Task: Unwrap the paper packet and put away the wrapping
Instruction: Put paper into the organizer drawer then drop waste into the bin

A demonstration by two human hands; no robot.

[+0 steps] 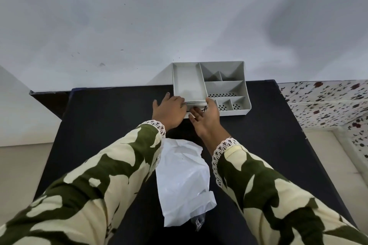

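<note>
Hands both at the near edge of one grey organiser (225, 87): left hand (169, 110) palm down, fingers spread; right hand (206, 116) curled at a thin flat packet (196, 103) on that edge, grip unclear. One white wrapping (183, 181) lies behind the wrists, toward the body, long axis running away from the person, between the sleeves; neither hand clearly nearer.

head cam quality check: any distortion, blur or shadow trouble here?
Head view: strong wide-angle warp, the black table edges splay outward; soft dark shadows smear the wall at upper right; the left hand and right hand at the grey organizer look slightly soft; the white plastic wrapping is bright but not blown out.
</note>
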